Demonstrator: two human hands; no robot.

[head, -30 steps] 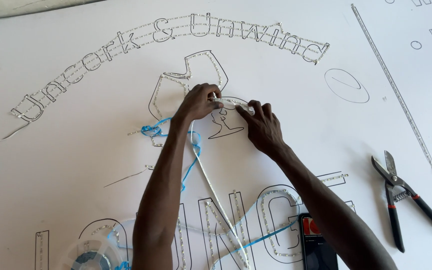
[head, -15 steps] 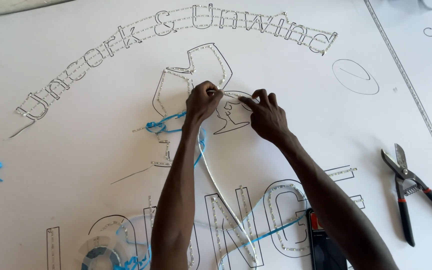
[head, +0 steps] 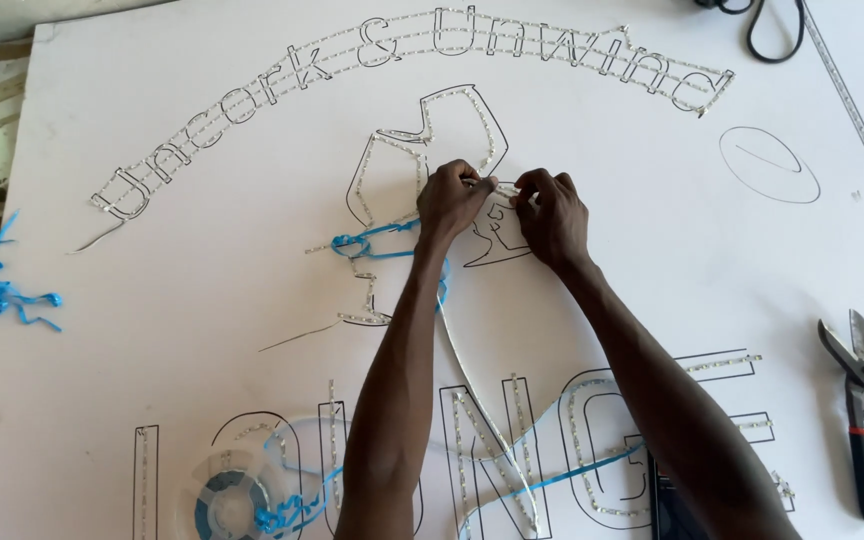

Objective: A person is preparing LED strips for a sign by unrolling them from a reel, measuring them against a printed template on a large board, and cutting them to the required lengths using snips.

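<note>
Now | left hand [head: 452,200], right hand [head: 552,215] | arms outstretched | both grips pinching light strip [head: 505,187]

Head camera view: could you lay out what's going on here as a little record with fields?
Surface: white sign board with outlined letters and a drawn shape
Left hand: pinching the thin light strip at the board's middle
Right hand: pinching the same strip, close beside the left
Strip path: trails down between the forearms toward the lower letters
Blue backing tape: tangled just left of the left hand
Reel: at the lower left
Snips: lying at the right, untouched
</note>
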